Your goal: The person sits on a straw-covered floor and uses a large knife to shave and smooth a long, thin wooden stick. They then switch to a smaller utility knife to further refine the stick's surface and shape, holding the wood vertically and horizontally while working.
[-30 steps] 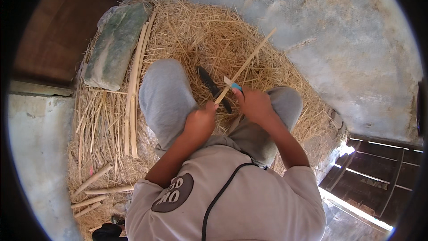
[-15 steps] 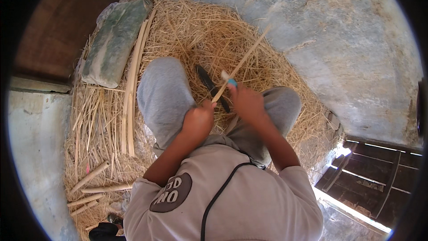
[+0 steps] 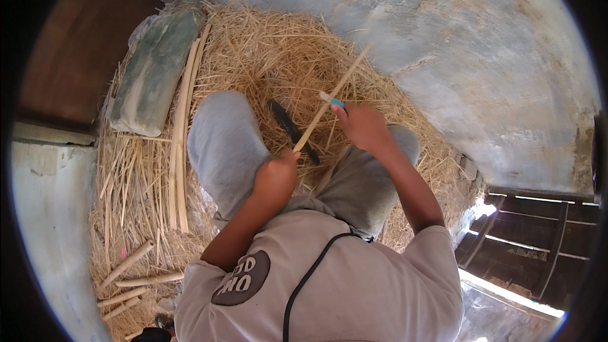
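My left hand (image 3: 277, 177) is closed around the lower end of a thin bamboo strip (image 3: 339, 88), which slants up and away to the right. In my right hand (image 3: 365, 125) is a small knife (image 3: 334, 101) with a blue handle and a short pale blade. Its blade is beside the middle of the strip; whether they touch I cannot tell. Between my knees, a long dark flat tool, blade-like in shape (image 3: 285, 120), lies on the straw, passing behind the strip.
Straw and shavings (image 3: 266, 38) cover the ground. To the left lie long split bamboo strips (image 3: 180, 126), a large green bamboo section (image 3: 152, 76) and several short pale sticks (image 3: 130, 263). A weathered wall (image 3: 443, 44) curves along the far right, near dark wooden slats (image 3: 525, 240).
My right hand and the knife have moved right and slightly nearer to me, turning a little. My left hand still grips the strip, which has shifted slightly left with the view.
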The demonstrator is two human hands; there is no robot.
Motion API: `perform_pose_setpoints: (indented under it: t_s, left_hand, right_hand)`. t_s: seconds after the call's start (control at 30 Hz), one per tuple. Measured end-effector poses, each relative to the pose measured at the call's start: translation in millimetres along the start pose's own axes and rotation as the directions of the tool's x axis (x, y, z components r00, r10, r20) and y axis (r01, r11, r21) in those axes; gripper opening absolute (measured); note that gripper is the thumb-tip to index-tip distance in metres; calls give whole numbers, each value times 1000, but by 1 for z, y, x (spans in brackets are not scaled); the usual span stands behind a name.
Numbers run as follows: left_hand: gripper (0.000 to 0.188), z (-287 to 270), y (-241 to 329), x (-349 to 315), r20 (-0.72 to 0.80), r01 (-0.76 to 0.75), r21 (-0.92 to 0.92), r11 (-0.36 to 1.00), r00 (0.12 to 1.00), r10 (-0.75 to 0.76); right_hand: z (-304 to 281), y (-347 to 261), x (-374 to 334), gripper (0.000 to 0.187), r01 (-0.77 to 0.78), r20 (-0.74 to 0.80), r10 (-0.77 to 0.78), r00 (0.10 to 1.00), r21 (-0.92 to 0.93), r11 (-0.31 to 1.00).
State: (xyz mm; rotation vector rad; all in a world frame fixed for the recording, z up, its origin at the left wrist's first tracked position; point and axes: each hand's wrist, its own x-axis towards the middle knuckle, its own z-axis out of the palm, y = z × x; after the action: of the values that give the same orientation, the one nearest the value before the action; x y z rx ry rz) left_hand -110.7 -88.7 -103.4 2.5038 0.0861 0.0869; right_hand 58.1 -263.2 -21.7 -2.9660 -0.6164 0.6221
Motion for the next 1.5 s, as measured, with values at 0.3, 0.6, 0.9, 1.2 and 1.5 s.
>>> perform_pose_setpoints:
  t_s: [0.3,0.6,0.9,1.2,1.5]
  left_hand:
    - [31,-9,3,-14,64,-49,-103,994,996,55]
    - [46,-24,-12,8,425,391,-796,462,905,-34]
    - [46,-9,-22,6,352,342,-839,423,934,-56]
    - [50,-16,-11,13,266,229,-726,648,963,-42]
    - [50,-20,-9,14,213,209,-728,653,974,-74]
  right_hand:
    - [-21,132,78,68,-222,-308,316,898,304,927]
    - [-28,22,26,68,57,-261,38,965,345,937]
    - [-3,0,-18,47,290,-202,-255,946,166,943]
    - [-15,13,-8,52,306,-229,-320,919,-94,947]
    - [-10,15,11,52,262,-294,-294,910,-141,955]
